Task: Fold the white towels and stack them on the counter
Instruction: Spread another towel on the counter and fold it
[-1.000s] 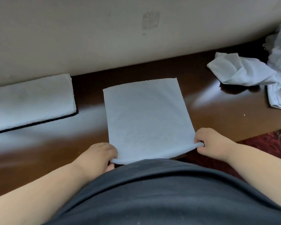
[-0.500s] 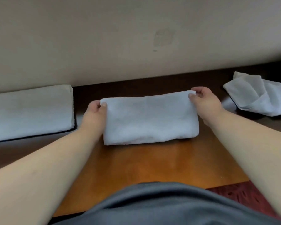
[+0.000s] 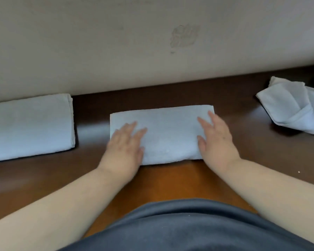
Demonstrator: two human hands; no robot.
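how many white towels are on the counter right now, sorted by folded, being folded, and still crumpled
Finished folded towel stack, left by the wall: 1 (layers in it cannot be told)
Towel being pressed flat under the left hand and right hand: 1
Crumpled towel, right: 1
Total: 3

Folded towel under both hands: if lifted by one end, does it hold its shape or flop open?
Probably flops. The folded towel is soft terry, and the crumpled towel nearby shows how limply this cloth drapes. Its layers look loose, held flat only by the left hand and right hand, so they may splay. Likely light; two-handed support from beneath seems safer.
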